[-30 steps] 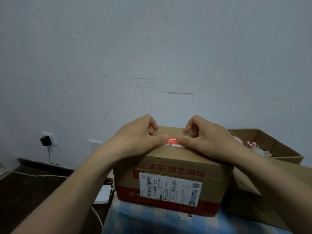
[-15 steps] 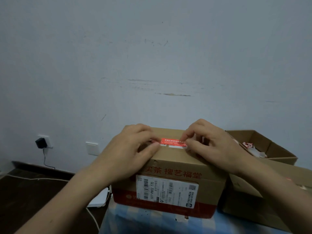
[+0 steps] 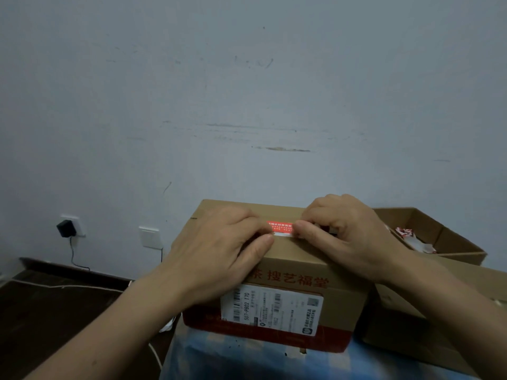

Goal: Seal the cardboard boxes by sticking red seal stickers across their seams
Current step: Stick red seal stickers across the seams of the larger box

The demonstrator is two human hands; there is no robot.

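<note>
Your left hand [image 3: 219, 250] lies on the cardboard box [image 3: 277, 270], fingers together, tips pressing the left end of the red seal sticker [image 3: 279, 226] near the top's front edge. Your right hand [image 3: 345, 231] pins its right end with curled fingers.

- A table [image 3: 219, 360] under a blue checked cloth carried the goods.
- A closed cardboard box [image 3: 343, 272] stood on it.
- A larger carton [image 3: 406, 325] sat just beside.
</note>
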